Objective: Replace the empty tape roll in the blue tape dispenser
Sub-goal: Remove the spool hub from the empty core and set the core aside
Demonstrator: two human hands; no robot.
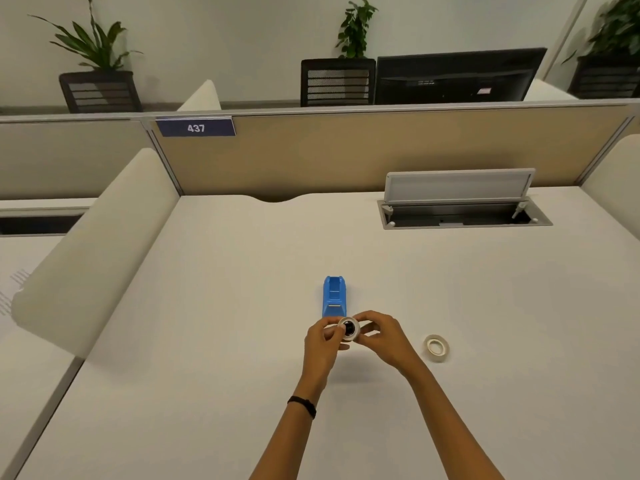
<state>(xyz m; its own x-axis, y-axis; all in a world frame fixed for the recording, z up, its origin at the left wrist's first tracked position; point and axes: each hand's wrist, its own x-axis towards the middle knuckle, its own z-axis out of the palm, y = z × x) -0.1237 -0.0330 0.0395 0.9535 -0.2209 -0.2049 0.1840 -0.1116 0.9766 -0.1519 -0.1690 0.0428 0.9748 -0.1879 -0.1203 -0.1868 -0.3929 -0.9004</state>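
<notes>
The blue tape dispenser [334, 296] lies on the white desk [242, 271], its roll bay open and with no roll inside. Just in front of it, both hands hold a small tape ring with a black hub [349, 329] in its centre. My left hand [323, 341] pinches the ring's left side and my right hand [379, 336] grips its right side. A second tape roll [436, 347], pale and flat on the desk, lies to the right of my right hand, apart from it.
An open cable hatch [464, 209] with a raised lid sits at the desk's back right. A beige partition [346, 150] with a "437" label [195, 128] closes the back. A cream side divider [97, 251] stands on the left.
</notes>
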